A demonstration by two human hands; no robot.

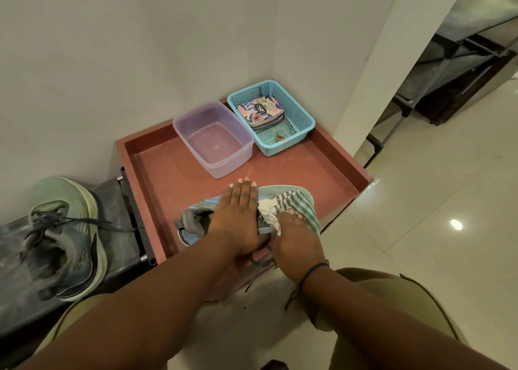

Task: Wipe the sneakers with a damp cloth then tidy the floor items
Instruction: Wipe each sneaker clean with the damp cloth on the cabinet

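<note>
A grey-blue sneaker [193, 221] with a pale green sole lies on the red-brown table [168, 168] near its front edge. My left hand [238, 215] rests flat across its middle, fingers straight. My right hand [294, 238] grips a green-and-white striped cloth [297, 204] bunched over the sneaker's toe. The second sneaker [64, 235] of the pair, laces loose, sits on a dark low rack [117, 198] to the left.
At the back of the table stand a clear plastic tub [246, 151] with a little water and a blue mesh basket [302, 114] holding a floral pouch [260, 112]. White walls close the corner behind. Glossy floor tiles [434, 201] spread right; a dark shelf frame [448, 69] stands far right.
</note>
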